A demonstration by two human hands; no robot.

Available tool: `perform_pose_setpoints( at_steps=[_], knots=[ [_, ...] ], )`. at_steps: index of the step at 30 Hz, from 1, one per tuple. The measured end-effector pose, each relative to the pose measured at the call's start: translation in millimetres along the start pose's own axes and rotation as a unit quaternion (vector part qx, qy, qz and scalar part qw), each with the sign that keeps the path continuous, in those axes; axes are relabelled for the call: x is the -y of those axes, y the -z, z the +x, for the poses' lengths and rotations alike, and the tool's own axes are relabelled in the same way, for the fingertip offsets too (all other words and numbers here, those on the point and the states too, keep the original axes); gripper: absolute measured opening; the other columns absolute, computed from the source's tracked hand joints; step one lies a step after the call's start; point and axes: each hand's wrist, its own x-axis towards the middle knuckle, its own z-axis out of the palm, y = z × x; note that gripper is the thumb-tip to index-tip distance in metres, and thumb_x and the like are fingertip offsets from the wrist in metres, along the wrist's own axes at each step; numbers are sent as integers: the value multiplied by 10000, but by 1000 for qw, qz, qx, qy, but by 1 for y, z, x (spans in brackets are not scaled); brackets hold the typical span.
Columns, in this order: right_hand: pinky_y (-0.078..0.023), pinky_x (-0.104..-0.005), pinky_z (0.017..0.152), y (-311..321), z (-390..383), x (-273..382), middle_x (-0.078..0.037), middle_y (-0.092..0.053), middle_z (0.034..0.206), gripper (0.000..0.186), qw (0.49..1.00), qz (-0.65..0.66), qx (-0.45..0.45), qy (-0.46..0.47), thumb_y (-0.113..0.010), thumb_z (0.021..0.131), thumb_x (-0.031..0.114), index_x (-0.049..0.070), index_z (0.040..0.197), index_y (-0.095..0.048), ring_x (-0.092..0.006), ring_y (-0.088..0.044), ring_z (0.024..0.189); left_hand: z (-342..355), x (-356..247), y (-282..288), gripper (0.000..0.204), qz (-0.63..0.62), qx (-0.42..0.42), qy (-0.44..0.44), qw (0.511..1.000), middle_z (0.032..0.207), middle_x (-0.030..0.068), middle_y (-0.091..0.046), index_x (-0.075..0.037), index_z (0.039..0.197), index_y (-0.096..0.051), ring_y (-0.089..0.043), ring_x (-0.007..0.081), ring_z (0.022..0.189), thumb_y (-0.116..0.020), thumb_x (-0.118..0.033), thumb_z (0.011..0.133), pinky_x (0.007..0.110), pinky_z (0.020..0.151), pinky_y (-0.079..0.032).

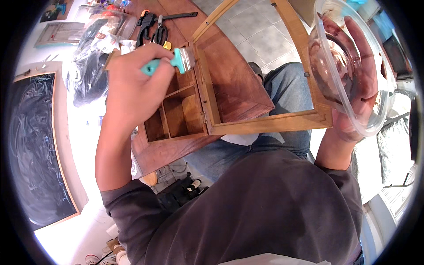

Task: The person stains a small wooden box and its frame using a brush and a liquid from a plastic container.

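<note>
Black clamp (pixel 145 28) lies on the reddish-brown surface (pixel 238 84), beyond the compartmented wooden box (pixel 181 110), whose open frame door (pixel 271 125) extends to the right. A chalkboard (pixel 35 145) is at far left; grey tiles (pixel 260 35) cover the floor. The left hand (pixel 140 77) hides part of the box, its fingers closed around a turquoise brush (pixel 180 61). The right hand (pixel 365 77), fingers moderately spread, supports a clear container (pixel 341 98).
</note>
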Motion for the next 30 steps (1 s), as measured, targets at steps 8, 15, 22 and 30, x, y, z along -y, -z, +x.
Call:
perform_pose_setpoints(
  at_steps=[8,15,22,30],
  knots=[
    [-487,-428,1087,-2,-2,2,-360,-457,1438,1227,999,-27,-11,-23,-607,826,796,-159,1513,-258,-383,-510,1360,-19,-5,17,139,-40,74,-27,996,677,53,-625,21,922,-714,-542,88,607,-636,-78,862,255,563,-411],
    [-454,-422,1124,2,-7,6,-349,-448,1457,1228,999,18,-16,-42,-561,835,821,-145,1525,-244,-376,-509,1366,-26,-11,17,141,-75,183,20,980,649,105,-626,23,897,-703,-592,133,593,-614,-76,853,281,582,-470],
    [-432,-442,1150,6,-12,10,-323,-436,1491,1235,998,27,-25,-49,-635,802,793,-123,1534,-250,-378,-504,1376,-24,-4,4,143,-67,43,40,996,650,69,-629,20,865,-699,-579,108,608,-638,-105,831,286,586,-462],
    [-419,-447,1162,-2,-10,25,-324,-452,1485,1140,999,8,11,-43,-772,804,598,-126,1527,-267,-383,-496,1385,-29,7,3,107,-129,47,55,989,677,-13,-584,40,883,-698,-512,47,636,-608,-8,852,233,559,-383]
  ],
)
